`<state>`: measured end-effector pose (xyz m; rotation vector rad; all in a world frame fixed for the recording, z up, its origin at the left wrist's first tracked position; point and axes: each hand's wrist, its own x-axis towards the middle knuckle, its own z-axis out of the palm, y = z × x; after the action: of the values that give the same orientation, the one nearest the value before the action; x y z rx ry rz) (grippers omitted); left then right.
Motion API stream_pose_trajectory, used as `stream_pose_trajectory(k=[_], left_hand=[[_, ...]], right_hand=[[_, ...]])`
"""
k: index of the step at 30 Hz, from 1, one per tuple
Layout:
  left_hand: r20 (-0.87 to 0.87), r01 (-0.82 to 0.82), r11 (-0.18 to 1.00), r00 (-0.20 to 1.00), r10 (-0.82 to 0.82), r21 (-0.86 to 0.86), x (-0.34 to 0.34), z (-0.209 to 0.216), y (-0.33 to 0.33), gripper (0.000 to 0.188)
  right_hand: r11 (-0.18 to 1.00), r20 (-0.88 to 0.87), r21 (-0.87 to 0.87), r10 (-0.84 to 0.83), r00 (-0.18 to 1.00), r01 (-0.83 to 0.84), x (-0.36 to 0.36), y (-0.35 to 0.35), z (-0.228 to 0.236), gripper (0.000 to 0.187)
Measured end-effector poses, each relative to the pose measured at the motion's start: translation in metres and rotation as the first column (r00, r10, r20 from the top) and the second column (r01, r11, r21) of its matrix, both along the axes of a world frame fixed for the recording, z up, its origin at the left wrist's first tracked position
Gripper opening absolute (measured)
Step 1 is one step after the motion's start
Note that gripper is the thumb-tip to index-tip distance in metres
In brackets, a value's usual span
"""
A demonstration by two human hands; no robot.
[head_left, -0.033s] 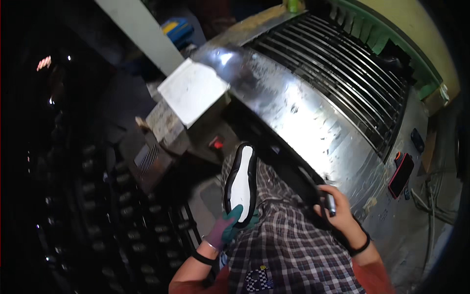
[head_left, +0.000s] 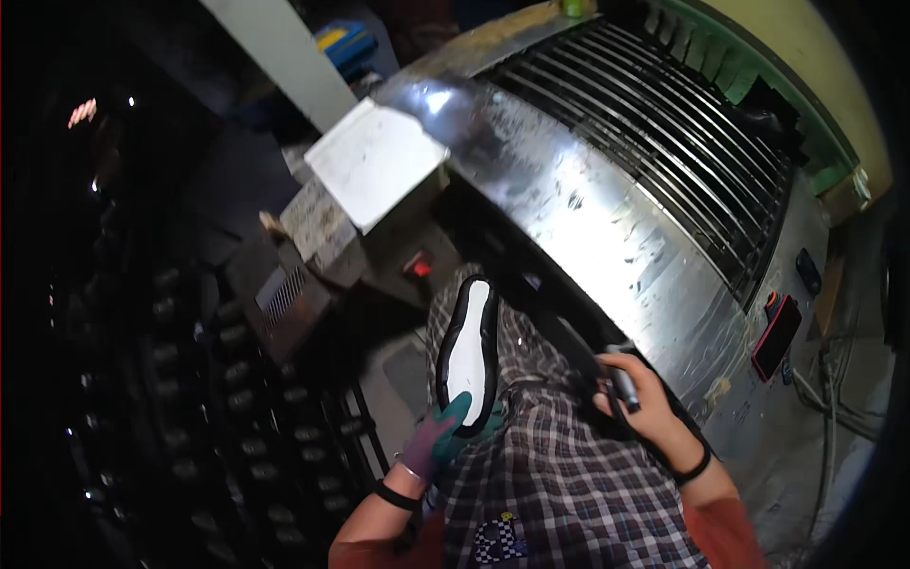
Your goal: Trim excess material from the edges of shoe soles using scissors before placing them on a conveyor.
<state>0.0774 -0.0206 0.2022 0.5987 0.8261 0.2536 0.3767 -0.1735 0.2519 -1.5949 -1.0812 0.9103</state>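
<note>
My left hand (head_left: 448,434), in a teal and purple glove, grips the near end of a shoe (head_left: 466,337) resting over my lap, its underside up. Its white bottom is ringed by a black, gathered-looking edge. The gloved thumb presses on the white part, while the other fingers are mostly hidden beneath. My bare right hand (head_left: 646,398) is closed around a slim tool (head_left: 625,387) with a silver, rounded end. A long dark part seems to reach from it up and left toward the shoe; its exact kind is unclear. Tool and shoe are apart.
A metal workbench (head_left: 607,256) with a slatted grille (head_left: 664,142) stands ahead to the right. On it lie a red-edged phone (head_left: 776,339) and a small dark object (head_left: 808,271). A white board (head_left: 377,163) tops a box at its left corner. Dark racks (head_left: 246,427) fill the left.
My right hand has shifted slightly left with the tool, whose dark long part now shows more. The left hand and shoe stay nearly the same.
</note>
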Motion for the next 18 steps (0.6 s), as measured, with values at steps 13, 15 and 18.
stream_pose_trajectory(k=[13,15,18], left_hand=[[0.042,-0.093,0.995,0.995,0.094,-0.025,-0.04,-0.056,-0.025,0.054],[0.055,-0.078,0.997,0.995,0.079,-0.03,-0.043,-0.063,-0.024,0.054],[0.069,-0.042,0.999,0.997,0.044,-0.026,-0.046,-0.07,-0.022,0.057]], right_hand=[[0.881,-0.731,-0.164,0.194,0.654,-0.444,-0.082,0.077,-0.017,0.046],[0.866,-0.782,-0.163,0.178,0.597,-0.472,-0.085,0.079,-0.019,0.047],[0.866,-0.751,-0.189,0.177,0.636,-0.464,-0.09,0.079,-0.02,0.047]])
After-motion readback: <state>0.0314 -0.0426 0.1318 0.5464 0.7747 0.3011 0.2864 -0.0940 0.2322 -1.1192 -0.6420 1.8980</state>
